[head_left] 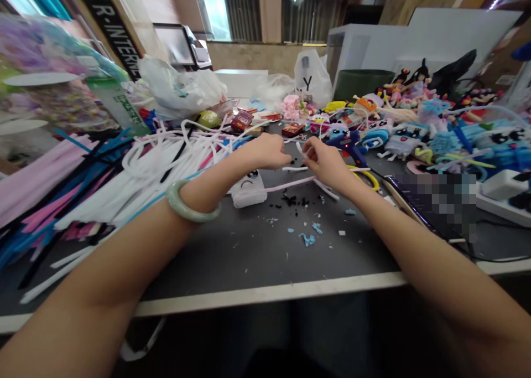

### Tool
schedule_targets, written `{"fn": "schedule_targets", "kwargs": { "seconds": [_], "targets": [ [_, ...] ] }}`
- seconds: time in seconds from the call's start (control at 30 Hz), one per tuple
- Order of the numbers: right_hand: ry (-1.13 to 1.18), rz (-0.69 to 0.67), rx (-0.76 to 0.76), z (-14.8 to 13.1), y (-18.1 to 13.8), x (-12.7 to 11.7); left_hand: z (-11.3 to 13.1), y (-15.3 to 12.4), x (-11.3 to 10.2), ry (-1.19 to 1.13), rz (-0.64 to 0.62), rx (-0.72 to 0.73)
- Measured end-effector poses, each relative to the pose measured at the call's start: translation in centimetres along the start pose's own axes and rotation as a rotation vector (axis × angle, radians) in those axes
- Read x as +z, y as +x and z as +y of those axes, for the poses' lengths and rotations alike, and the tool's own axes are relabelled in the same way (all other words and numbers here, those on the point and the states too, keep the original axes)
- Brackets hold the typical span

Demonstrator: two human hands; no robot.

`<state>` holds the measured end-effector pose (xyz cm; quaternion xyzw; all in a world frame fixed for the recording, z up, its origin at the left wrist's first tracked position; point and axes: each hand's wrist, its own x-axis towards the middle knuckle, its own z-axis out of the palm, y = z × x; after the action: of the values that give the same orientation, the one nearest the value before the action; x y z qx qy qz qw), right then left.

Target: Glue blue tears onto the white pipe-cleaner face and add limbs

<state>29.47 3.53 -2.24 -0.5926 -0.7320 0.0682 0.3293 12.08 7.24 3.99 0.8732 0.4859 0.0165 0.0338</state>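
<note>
Grip: left hand (pixel 269 153), right hand (pixel 328 163) pinch one pipe cleaner (pixel 290 184) | one bracelet (pixel 191 205)

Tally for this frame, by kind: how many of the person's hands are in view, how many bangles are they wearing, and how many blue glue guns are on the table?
Hands: 2, the left hand and the right hand
Green bangle: 1, on the left wrist
Blue glue gun: 1
Total: 4

A craft workshop: pipe cleaners (pixel 136 173), plush toys (pixel 398 137), glue gun (pixel 352 144) crowd the table (pixel 249 267).
</note>
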Motion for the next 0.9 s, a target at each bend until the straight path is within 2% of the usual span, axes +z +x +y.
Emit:
{"fn": "schedule_targets", "kwargs": {
  "seconds": [0.13,0.3,0.4,0.63,0.9],
  "targets": [
    [0.042,0.074,-0.037,-0.3,-0.3,-0.2,-0.8,0.5,0.5,-0.042,0.002,0.016],
    [0.138,0.202,-0.091,-1.6,-0.8,-1.2,-1.8,1.2,0.8,-0.201,0.117,0.095],
    [0.287,0.264,-0.086,-2.1,-1.1,-1.5,-1.8,1.4,1.3,-0.356,0.161,0.191],
    [0.605,0.422,-0.116,-1.7,-1.3,-1.2,-0.5,1.3,2.5,-0.688,0.08,0.386],
    [0.714,0.449,-0.022,-0.8,-0.8,-1.1,0.0,1.3,3.3,-0.916,0.006,0.423]
  ]
}}
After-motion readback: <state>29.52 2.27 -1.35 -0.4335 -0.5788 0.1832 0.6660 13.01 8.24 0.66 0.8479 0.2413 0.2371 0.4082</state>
